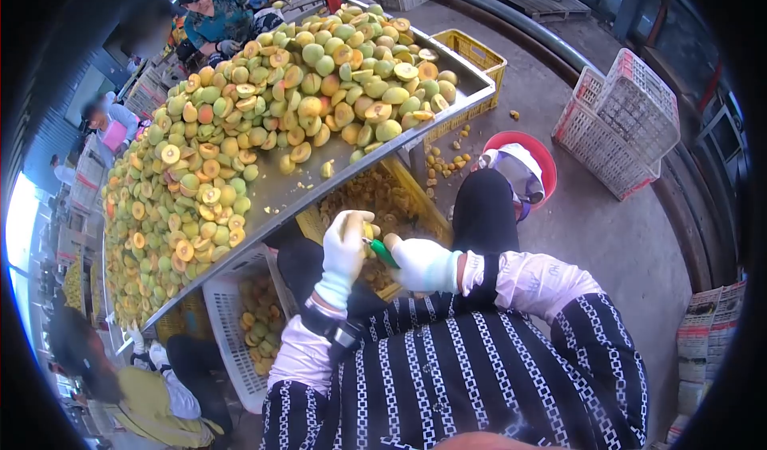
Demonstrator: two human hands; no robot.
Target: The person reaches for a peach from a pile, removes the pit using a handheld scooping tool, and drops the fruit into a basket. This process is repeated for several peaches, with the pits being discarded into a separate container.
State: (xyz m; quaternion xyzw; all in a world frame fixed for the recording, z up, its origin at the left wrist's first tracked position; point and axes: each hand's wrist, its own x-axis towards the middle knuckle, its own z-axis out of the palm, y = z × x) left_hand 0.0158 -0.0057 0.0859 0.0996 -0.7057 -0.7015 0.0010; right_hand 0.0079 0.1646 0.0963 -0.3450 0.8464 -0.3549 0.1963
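My left hand [347,240], in a white glove, is closed around a small yellow piece of peach [371,231]. My right hand [425,264], gloved too, grips a green-handled pitting knife [383,252], its metal end right at the fruit. Both hands are close together above a yellow crate [438,220] that holds brownish-yellow scraps. In front of them slopes a metal table [276,180] heaped with halved peaches [212,150], green to orange, some with cut faces showing.
A white basket [233,340] of fruit stands left of my legs. On the right are a red basin [546,162] with cloth in it, loose pits [447,162] on the floor and stacked white crates [611,126]. Co-workers sit around the table, one person [216,18] at its far side.
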